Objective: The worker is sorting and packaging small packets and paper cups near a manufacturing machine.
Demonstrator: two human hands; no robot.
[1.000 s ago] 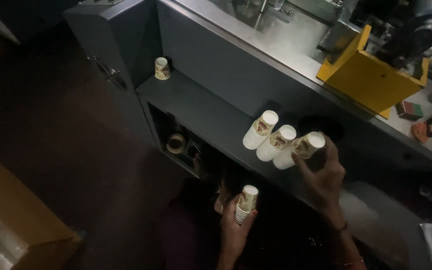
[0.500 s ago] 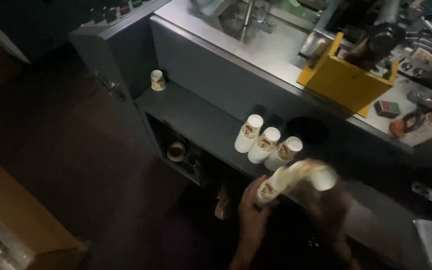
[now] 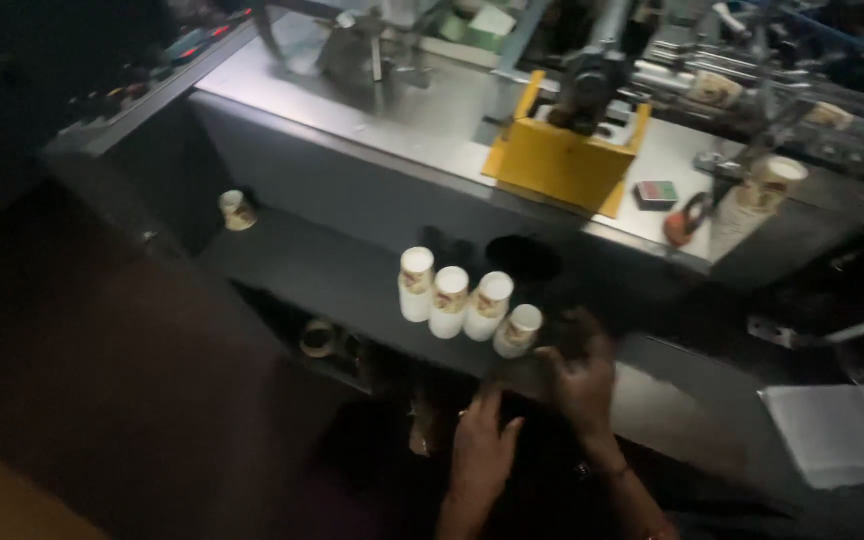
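Four stacks of paper cups (image 3: 457,295) stand in a row on a dark shelf (image 3: 322,275). The right hand (image 3: 580,370) is just beside the last stack (image 3: 518,331), fingers spread open, holding nothing. The left hand (image 3: 482,450) hangs lower, open and empty. A yellow box (image 3: 562,160) sits on the desk (image 3: 432,120) above.

We are seeing four paper cup stacks (image 3: 460,297), matt white with printed bands, standing on a dull grey metal shelf (image 3: 332,275). Above, the metal table (image 3: 422,120) is gleaming smooth and brushed. The yellow box (image 3: 562,160) is looking like painted metal, matt.
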